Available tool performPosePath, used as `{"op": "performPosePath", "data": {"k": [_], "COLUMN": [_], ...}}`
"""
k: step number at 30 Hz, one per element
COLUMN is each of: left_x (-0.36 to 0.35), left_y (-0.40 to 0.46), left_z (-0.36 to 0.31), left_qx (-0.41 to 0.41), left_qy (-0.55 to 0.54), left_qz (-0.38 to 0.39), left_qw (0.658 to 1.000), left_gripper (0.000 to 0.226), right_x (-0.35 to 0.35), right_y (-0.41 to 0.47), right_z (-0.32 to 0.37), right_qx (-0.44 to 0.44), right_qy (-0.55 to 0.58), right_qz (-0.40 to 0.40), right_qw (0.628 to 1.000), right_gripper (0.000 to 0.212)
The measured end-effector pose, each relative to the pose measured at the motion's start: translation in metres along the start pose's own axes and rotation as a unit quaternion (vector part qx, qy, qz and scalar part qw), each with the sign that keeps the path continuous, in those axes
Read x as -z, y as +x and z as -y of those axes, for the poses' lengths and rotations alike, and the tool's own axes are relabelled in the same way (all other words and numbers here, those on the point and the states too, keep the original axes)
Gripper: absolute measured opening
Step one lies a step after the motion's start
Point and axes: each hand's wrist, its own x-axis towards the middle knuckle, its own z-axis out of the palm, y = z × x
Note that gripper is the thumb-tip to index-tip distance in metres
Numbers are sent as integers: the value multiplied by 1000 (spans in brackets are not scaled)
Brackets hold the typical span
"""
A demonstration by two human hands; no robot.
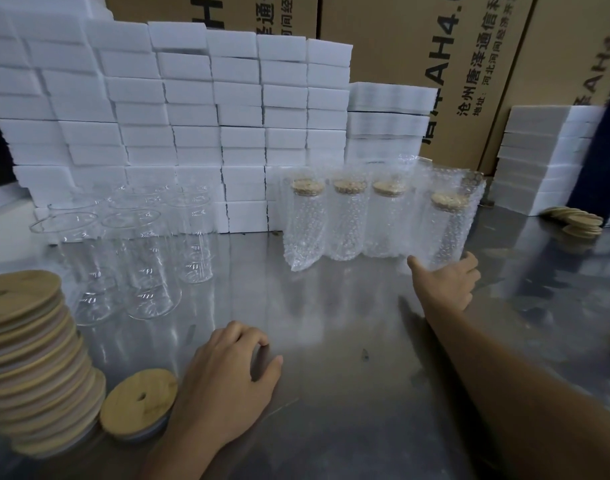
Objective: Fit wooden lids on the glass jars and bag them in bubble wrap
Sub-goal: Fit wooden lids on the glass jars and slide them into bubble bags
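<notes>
Several bare glass jars (147, 258) stand at the left of the steel table (331, 341). A tall stack of wooden lids (30, 358) is at the near left, with one loose lid (137, 405) leaning beside it. Several lidded jars in bubble wrap bags (345, 223) stand in a row at the middle right. My right hand (445, 282) reaches out and grips the base of the rightmost bagged jar (449, 226). My left hand (227, 379) rests on the table next to the loose lid, fingers curled, holding nothing.
A wall of white foam blocks (179, 109) runs along the back, with brown cartons (435, 46) behind. More foam blocks (539, 157) and a small pile of wooden lids (577, 220) sit at the far right.
</notes>
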Motion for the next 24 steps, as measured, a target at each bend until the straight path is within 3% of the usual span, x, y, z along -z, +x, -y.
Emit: {"op": "performPosePath", "data": {"k": [7,14,20,24], "left_x": [4,3,3,7], "left_y": [-2,-3,-1,-1], "left_z": [-7,-8,-16,-24], "left_qx": [-1,15,48,80], "left_qy": [28,8,-57,-134], "left_qz": [16,14,-49,-156], "left_qw": [999,1000,996,975], "left_gripper": [22,16,15,17], "right_x": [2,-14,-27,-48], "right_y": [-61,-124,-162,-200], "right_z": [14,29,41,57], "right_qx": [20,73,121,159], "right_qy": [30,39,42,73], "right_qz": [36,163,277,358], "right_qw": [999,983,952,917], "right_gripper": [62,47,41,44]}}
